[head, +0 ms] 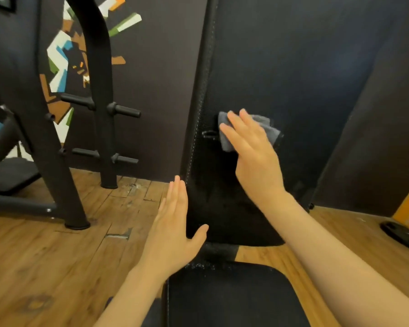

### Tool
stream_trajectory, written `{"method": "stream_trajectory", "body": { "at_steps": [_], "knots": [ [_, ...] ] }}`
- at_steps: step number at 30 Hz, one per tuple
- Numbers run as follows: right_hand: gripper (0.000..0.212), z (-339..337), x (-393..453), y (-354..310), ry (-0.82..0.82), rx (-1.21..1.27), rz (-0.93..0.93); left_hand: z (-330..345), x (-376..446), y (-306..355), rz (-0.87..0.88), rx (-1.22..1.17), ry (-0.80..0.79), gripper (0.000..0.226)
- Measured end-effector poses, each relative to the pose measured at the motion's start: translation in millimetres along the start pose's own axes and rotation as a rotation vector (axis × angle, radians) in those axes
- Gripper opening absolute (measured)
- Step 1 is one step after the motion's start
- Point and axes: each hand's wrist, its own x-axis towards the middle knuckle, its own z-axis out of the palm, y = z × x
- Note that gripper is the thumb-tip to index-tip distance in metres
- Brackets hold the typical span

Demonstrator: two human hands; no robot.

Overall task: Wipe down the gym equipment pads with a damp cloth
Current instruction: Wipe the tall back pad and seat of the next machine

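Two hands are in view. The right hand [253, 156], at centre frame, lies flat with its fingers stretched out, pressing one grey cloth [267, 128] against the upright back pad [293, 79]. The cloth is crumpled and shows above and to either side of the fingers. The left hand [172, 227], lower and left of centre, is spread flat with fingers straight and thumb out, laid along the left edge of the same pad near its bottom; it holds nothing.

The black back pad rises from mid-frame to the top edge, with a stitched seam down its left side. Below it, at bottom centre, is one black seat pad [229, 296] of the bench, between the two forearms.

On the left stands a black metal frame [97, 55] with two posts reaching the wooden floor [45, 267]; four short pegs [124, 110] stick out from it, two higher and two lower. A colourful geometric mural [62, 55] covers the dark wall in the upper left. One black weight plate [404, 234] lies on the floor at the right edge.
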Motion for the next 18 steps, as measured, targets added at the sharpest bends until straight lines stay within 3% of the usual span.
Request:
{"method": "stream_trajectory", "body": {
  "at_steps": [4,10,12,14,18],
  "knots": [
    [0.057,17,-16,-1,0.037,-0.015,0.114,3,0,2,-0.003,-0.018,0.017,0.098],
    [0.057,27,-97,-5,-0.218,-0.062,-0.106,1,0,-2,0.013,0.016,0.018,0.095],
    [0.053,14,-78,0,-0.186,0.031,-0.119,2,0,-1,0.012,-0.013,0.012,0.095],
    [0.046,0,-45,5,-0.049,0.08,-0.091,5,0,2,0.002,-0.075,0.023,0.096],
    [0.044,-7,-8,26,0.03,-0.048,0.066,9,-1,5,-0.028,-0.104,0.034,0.097]
  ]
}}
